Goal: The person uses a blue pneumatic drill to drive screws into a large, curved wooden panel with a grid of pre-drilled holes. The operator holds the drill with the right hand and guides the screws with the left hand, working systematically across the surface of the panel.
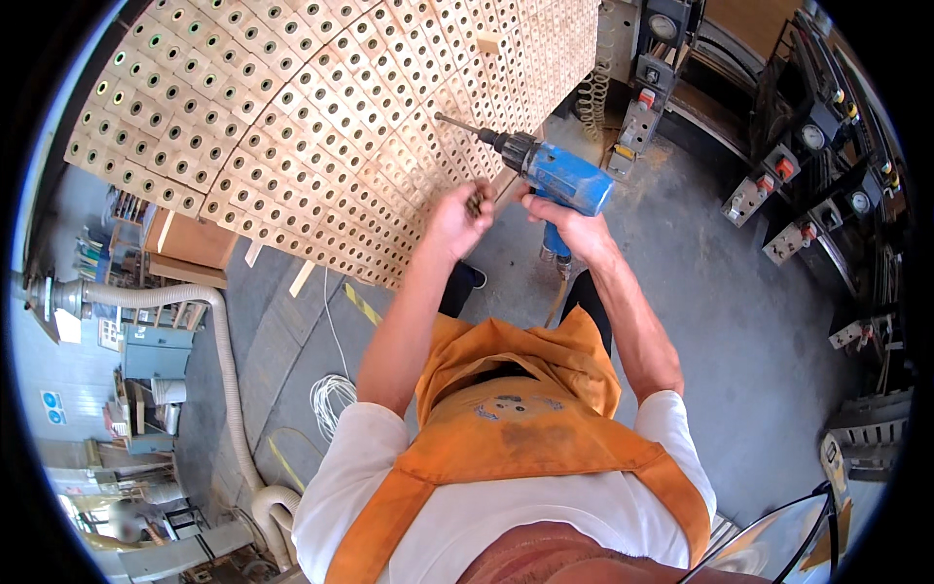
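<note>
My right hand (pixel 572 226) is wrapped round the grip of a blue power drill (pixel 569 177). A hose runs down from the drill's base. Its long bit (pixel 457 124) points left, over a broad layer of pale wooden blocks (pixel 321 127). Rows of round holes pit the blocks, most lined with dark metal rings. Near the blocks' closest edge, my left hand (pixel 453 224) is curled around several small brass-coloured metal inserts (pixel 475 203); their exact shape is too small to make out. The two hands are close but apart.
One loose wooden block (pixel 490 42) lies on top of the others. A coiled white cable (pixel 331 401) and a ribbed duct hose (pixel 226 350) are on the left. Machinery with gauges (pixel 811 136) lines the right, and a coiled air hose (pixel 595 92) hangs behind the blocks.
</note>
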A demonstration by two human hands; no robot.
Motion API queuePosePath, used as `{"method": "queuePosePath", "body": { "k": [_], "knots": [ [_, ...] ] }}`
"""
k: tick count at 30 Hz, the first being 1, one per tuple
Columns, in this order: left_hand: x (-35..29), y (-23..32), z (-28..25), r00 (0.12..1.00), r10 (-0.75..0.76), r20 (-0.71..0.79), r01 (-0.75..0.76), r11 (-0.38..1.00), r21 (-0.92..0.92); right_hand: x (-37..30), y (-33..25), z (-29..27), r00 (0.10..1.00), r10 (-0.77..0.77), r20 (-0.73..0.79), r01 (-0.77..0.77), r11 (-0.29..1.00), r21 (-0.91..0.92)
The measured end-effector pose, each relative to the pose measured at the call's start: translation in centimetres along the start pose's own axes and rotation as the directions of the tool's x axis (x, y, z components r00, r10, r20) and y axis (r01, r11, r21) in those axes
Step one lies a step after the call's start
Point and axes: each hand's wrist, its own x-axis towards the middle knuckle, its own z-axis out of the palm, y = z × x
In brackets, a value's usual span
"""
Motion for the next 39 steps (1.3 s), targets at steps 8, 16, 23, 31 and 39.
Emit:
{"method": "queuePosePath", "body": {
  "k": [8, 16, 23, 31, 39],
  "knots": [
    [-3.0, -4.7, -3.3, 0.977, -0.209, 0.037, 0.206, 0.975, 0.081, 0.2, -0.2, 0.0, 0.996, -0.086, 0.026, 0.087, 0.995, -0.054],
    [-4.0, -3.7, -2.3, 0.986, -0.167, 0.011, 0.163, 0.972, 0.169, 0.3, -0.1, -0.2, 0.998, -0.049, 0.048, 0.046, 0.996, 0.080],
    [-2.2, 1.1, -0.9, 0.982, 0.182, 0.045, -0.186, 0.974, 0.128, -1.8, 0.0, -1.0, 0.992, -0.118, 0.038, 0.119, 0.993, -0.027],
    [-1.2, 3.0, 0.8, 0.970, 0.168, 0.176, -0.162, 0.986, -0.047, -4.5, 1.6, -4.7, 0.985, 0.115, 0.129, -0.137, 0.975, 0.177],
    [-0.1, 3.0, 2.1, 0.989, 0.136, 0.051, -0.144, 0.972, 0.188, -4.7, 3.0, -4.7, 0.989, 0.131, 0.072, -0.143, 0.970, 0.197]
  ]
}}
